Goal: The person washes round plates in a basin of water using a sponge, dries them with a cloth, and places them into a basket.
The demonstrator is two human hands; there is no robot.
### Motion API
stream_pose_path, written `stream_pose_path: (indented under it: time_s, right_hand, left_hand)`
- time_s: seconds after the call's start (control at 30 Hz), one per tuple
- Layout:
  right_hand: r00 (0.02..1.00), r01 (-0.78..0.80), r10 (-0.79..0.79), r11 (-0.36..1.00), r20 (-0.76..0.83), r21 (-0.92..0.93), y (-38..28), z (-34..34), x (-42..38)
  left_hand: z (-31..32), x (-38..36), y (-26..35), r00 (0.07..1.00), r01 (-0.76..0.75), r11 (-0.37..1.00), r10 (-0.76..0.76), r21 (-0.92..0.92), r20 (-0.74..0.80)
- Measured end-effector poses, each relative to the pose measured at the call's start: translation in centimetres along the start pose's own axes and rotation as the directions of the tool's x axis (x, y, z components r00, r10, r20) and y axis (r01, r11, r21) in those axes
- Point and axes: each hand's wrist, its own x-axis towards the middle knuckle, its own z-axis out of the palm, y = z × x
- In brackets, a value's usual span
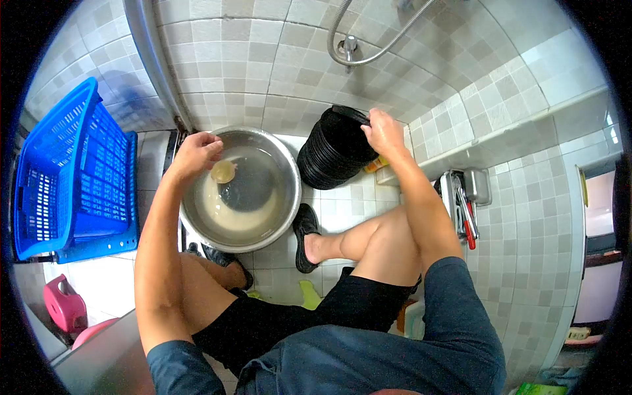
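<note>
A wide metal basin (pixel 294 197) of cloudy water stands on the floor between the wall and my feet. My left hand (pixel 199 155) is over its left rim, fingers curled together; I cannot tell what is in them. Just beneath those fingertips is a round, yellowish, sponge-like pad (pixel 224 172). To the right of the basin rises a tall, leaning stack of black plates (pixel 332 155). At its top, my right hand (pixel 384 133) pinches the edge of a black plate (pixel 351 114), thumb and fingers closed on the rim.
A blue plastic basket (pixel 99 178) stands at the left, with a pink stool (pixel 64 304) below it. On the right are a metal container with red-handled utensils (pixel 469 224) and a low tiled ledge (pixel 487 145). A shower hose (pixel 388 49) hangs on the wall.
</note>
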Motion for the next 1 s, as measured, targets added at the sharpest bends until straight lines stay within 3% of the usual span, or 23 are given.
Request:
stream_pose_path:
  time_s: [0.2, 0.23, 0.37, 0.53, 0.57, 0.6, 0.63, 0.67, 0.73, 0.83, 0.9, 0.93, 1.0]
  right_hand:
    - [0.903, 0.089, -0.042, 0.992, 0.427, -0.093, -1.4, 3.5, -1.3]
    - [0.902, 0.166, -0.119, 0.983, 0.415, -0.080, -1.2, 4.5, -1.6]
    - [0.868, 0.207, -0.138, 0.974, 0.478, -0.095, -1.2, 7.1, -1.7]
    - [0.798, 0.187, -0.057, 0.970, 0.600, -0.157, -2.1, 6.1, -0.6]
    - [0.802, 0.163, -0.030, 0.972, 0.597, -0.171, -2.7, 5.0, 0.1]
    - [0.850, 0.074, 0.004, 0.989, 0.527, -0.126, -3.4, 3.7, 1.1]
    - [0.939, 0.028, -0.003, 0.997, 0.343, -0.067, -3.5, 3.1, 1.7]
    - [0.990, 0.083, -0.088, 0.995, 0.110, 0.046, -3.4, 2.5, 2.3]
    - [0.974, 0.151, -0.102, 0.958, -0.201, 0.243, -4.7, 0.4, 3.6]
    - [0.977, 0.189, -0.133, 0.906, -0.169, 0.379, -9.0, -1.4, 4.0]
    - [0.971, 0.167, -0.231, 0.835, 0.058, 0.524, -12.1, 1.2, 3.6]
    - [0.907, 0.186, -0.353, 0.823, 0.227, 0.537, -13.1, 3.6, 3.1]
    - [0.640, 0.241, -0.545, 0.812, 0.542, 0.532, -14.9, 8.2, 1.5]
  left_hand:
    - [0.4, 0.4, -0.4, 1.000, 0.021, 1.000, -0.021, -0.019, -0.017]
    - [0.3, 0.4, -0.4, 1.000, 0.020, 1.000, -0.021, -0.015, -0.017]
    - [0.1, -0.4, -0.6, 1.000, 0.017, 0.997, -0.018, 0.082, 0.009]
    - [-0.6, -0.8, -2.0, 0.999, 0.019, 0.987, -0.024, 0.162, 0.031]
    - [-0.9, -0.8, -2.6, 0.999, -0.039, 0.954, 0.033, 0.299, 0.028]
    - [-1.1, -0.9, -3.1, 0.995, -0.096, 0.898, 0.090, 0.429, 0.034]
    - [-1.1, -1.2, -3.2, 0.996, -0.092, 0.896, 0.083, 0.434, 0.039]
    - [-1.1, -1.5, -3.3, 0.996, -0.083, 0.872, 0.064, 0.482, 0.056]
    - [-0.9, -2.4, -2.8, 0.996, -0.013, 0.847, -0.033, 0.532, 0.077]
    - [-0.5, -3.9, -2.0, 0.986, -0.024, 0.876, -0.059, 0.483, 0.157]
    - [-0.6, -4.3, -2.7, 0.973, 0.015, 0.898, -0.114, 0.440, 0.199]
    - [-0.6, -4.3, -3.1, 0.965, 0.037, 0.884, -0.154, 0.467, 0.214]
    - [-1.1, -4.1, -5.5, 0.956, 0.035, 0.858, -0.179, 0.513, 0.232]
